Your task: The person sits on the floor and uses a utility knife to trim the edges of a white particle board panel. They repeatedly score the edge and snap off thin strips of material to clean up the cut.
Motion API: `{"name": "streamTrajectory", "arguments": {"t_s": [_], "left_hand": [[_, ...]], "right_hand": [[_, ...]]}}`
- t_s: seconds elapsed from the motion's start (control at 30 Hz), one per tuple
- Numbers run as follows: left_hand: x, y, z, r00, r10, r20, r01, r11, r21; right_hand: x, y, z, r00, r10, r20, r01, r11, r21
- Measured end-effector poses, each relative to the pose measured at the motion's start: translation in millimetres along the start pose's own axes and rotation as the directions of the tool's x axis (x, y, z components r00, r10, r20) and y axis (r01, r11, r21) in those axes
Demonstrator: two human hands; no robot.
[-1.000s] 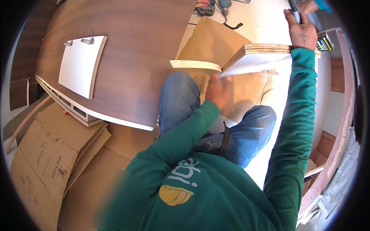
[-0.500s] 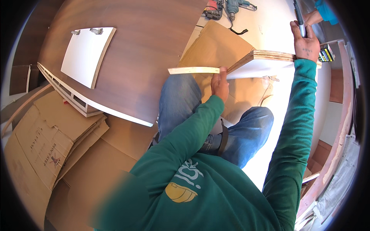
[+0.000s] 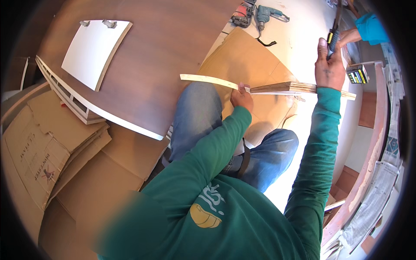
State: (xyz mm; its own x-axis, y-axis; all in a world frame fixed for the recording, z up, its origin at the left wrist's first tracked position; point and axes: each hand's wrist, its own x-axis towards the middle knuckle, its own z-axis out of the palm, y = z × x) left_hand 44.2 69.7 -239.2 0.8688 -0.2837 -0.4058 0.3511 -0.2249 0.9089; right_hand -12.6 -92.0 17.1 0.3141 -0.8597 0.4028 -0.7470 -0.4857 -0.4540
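My left hand [image 3: 242, 99] is closed round a thin pale wooden strip [image 3: 208, 79], thumb on top, at the near-left corner of a white-faced plywood board [image 3: 284, 87]. The strip juts out leftward above my left knee. My right hand [image 3: 330, 73] is raised over the board's far right part, its fingers closed on a slim tool [image 3: 333, 40] with a black ribbed grip and a yellow mark. Its exact kind is unclear. Another person's hand [image 3: 349, 37], in a teal sleeve, is right beside this tool; whether it touches the tool I cannot tell.
A brown panel [image 3: 147, 69] with a white hinged door piece [image 3: 95, 54] on it fills the left. Flattened cardboard [image 3: 242, 56] lies under the board, more cardboard [image 3: 39, 151] at lower left. A power drill [image 3: 263, 18] and a small box [image 3: 358, 74] are farther off.
The plywood board has tilted, showing mostly its layered edge now. My right hand has moved left and nearer, with the tool. The other person's arm has come further into view.
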Motion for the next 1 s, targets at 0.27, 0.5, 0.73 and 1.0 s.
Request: {"name": "streamTrajectory", "arguments": {"t_s": [0.27,0.5,0.73,1.0], "left_hand": [[36,-12,9,0.996,-0.023,-0.085,0.027,0.998,0.050],[53,-10,5,0.981,-0.133,-0.139,0.179,0.897,0.403],[101,-129,-103,0.706,-0.512,-0.490,0.605,0.796,0.039],[93,-219,-158,0.531,-0.806,-0.261,0.784,0.585,-0.210]], "right_hand": [[18,-9,12,1.000,-0.010,-0.006,0.011,0.998,0.066],[19,-16,8,0.996,0.061,0.066,-0.073,0.978,0.197],[22,-18,2,0.997,0.077,0.025,-0.080,0.982,0.168],[33,-22,21,0.998,-0.049,0.042,0.047,0.997,0.067]]}}
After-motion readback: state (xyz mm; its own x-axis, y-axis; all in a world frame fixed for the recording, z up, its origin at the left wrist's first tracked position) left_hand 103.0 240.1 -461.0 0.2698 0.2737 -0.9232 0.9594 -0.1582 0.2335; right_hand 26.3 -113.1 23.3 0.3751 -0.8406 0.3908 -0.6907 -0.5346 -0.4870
